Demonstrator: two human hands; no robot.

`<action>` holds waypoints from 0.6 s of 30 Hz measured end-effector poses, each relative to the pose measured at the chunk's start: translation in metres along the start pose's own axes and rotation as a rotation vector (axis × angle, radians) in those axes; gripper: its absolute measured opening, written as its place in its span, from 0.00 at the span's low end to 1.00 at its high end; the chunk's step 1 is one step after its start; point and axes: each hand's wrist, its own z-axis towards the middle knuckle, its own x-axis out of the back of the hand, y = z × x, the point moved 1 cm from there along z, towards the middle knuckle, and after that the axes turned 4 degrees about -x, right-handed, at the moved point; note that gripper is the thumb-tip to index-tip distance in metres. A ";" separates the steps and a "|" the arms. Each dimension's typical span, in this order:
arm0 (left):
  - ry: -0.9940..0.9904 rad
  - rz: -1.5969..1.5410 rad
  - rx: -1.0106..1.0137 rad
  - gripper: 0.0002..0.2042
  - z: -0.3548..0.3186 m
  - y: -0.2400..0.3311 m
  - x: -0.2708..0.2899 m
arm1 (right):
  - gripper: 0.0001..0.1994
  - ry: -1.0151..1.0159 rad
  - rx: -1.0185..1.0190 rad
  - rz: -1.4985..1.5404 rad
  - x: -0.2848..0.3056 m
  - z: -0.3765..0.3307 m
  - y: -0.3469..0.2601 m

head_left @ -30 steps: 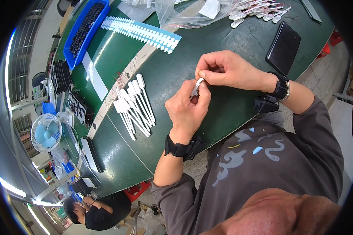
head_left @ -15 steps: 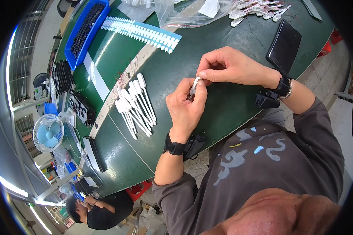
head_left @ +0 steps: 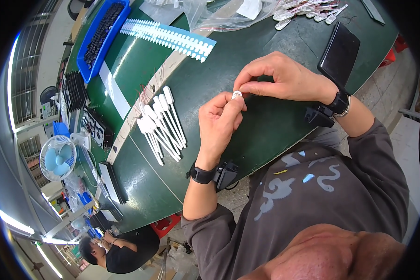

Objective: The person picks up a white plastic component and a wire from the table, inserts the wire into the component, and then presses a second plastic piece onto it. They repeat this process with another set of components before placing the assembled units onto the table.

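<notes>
Above the green bench, my two hands meet at a small white piece (head_left: 237, 94), mostly covered by fingers, so its exact kind cannot be made out. My left hand (head_left: 218, 122) grips it between thumb and forefinger, with the other fingers curled. My right hand (head_left: 281, 78) pinches at the upper edge of the same piece with thumb and forefinger. To the left of my hands lies a group of white stick-shaped parts (head_left: 162, 116) with thick rounded heads and thin stems. Fine dark and red wires run from their head ends.
A backing sheet (head_left: 198, 38) with rows of white stickers lies beyond, near a blue tray (head_left: 85, 60) of black parts. At the back are a clear bag (head_left: 210, 18) and wired clear pieces (head_left: 284, 16). A black phone (head_left: 339, 53) rests right. Another person (head_left: 126, 249) sits lower left.
My left hand has turned slightly and its thumb has moved over the white piece, so less of it shows. My right hand stays almost in place, still pinching.
</notes>
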 end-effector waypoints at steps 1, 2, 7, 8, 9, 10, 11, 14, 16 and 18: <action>-0.010 -0.013 0.020 0.12 0.000 0.000 0.000 | 0.05 0.000 -0.001 0.001 0.000 0.000 0.000; -0.011 -0.012 0.021 0.12 0.000 0.000 0.000 | 0.05 0.000 0.005 -0.016 0.001 0.000 0.000; 0.014 0.086 0.006 0.12 0.001 -0.002 -0.002 | 0.05 0.040 0.202 -0.144 0.003 0.001 0.006; 0.017 0.122 0.002 0.12 0.001 -0.003 -0.002 | 0.05 0.060 0.296 -0.192 0.003 0.001 0.009; 0.020 0.157 -0.003 0.12 0.002 -0.003 -0.003 | 0.05 0.059 0.295 -0.191 0.003 0.002 0.011; 0.021 0.156 -0.002 0.12 0.003 -0.004 -0.003 | 0.05 0.071 0.339 -0.233 0.003 0.003 0.012; 0.030 0.184 -0.004 0.12 0.003 -0.006 -0.002 | 0.05 0.082 0.382 -0.274 0.002 0.003 0.014; 0.047 0.239 -0.005 0.13 0.004 -0.011 -0.001 | 0.05 0.083 0.425 -0.373 0.001 0.002 0.014; 0.055 0.277 0.012 0.13 0.005 -0.013 -0.001 | 0.05 0.064 0.426 -0.492 -0.001 0.001 0.012; 0.057 0.296 0.022 0.13 0.005 -0.014 -0.001 | 0.06 0.052 0.419 -0.513 -0.003 0.000 0.012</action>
